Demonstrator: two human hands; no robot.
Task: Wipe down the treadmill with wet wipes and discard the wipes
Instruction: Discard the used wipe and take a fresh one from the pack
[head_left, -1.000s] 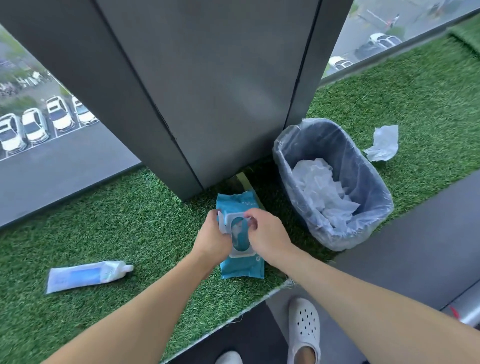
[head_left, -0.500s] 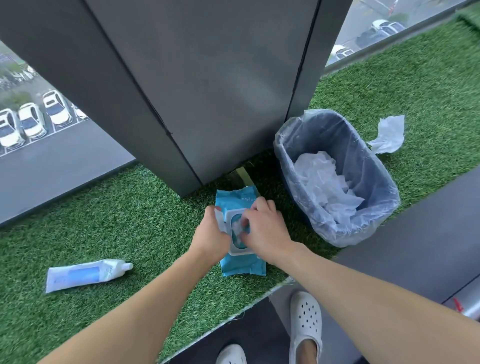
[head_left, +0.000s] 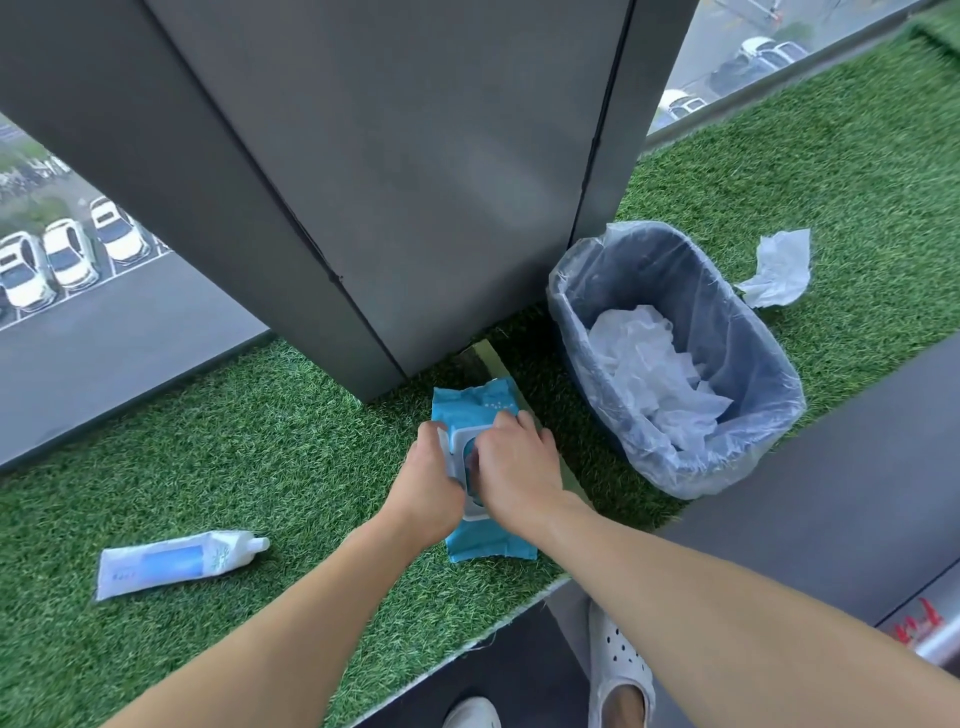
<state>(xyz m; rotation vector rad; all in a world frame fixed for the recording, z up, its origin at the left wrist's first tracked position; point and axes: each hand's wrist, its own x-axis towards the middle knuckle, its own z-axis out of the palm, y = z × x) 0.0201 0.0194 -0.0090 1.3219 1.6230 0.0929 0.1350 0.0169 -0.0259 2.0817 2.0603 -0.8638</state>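
Note:
A blue pack of wet wipes (head_left: 470, 402) lies on the green turf at the foot of a grey pillar. My left hand (head_left: 428, 480) holds the pack's left side by its raised white lid. My right hand (head_left: 514, 467) covers the dispensing opening, its fingers curled down into it; whether they pinch a wipe is hidden. To the right stands a grey bin (head_left: 727, 457) lined with clear plastic and holding several crumpled white wipes (head_left: 649, 369). Another used wipe (head_left: 779, 270) lies on the turf behind the bin.
A white and blue tube (head_left: 176, 566) lies on the turf at the left. The grey pillar (head_left: 389, 182) rises just behind the pack, with windows on both sides. A dark treadmill deck (head_left: 857, 478) runs along the right. My white shoes (head_left: 618, 670) stand below.
My right hand has moved from the lid's edge down onto the pack's opening, and its fingers have curled into it. My left hand has stayed on the pack's left side.

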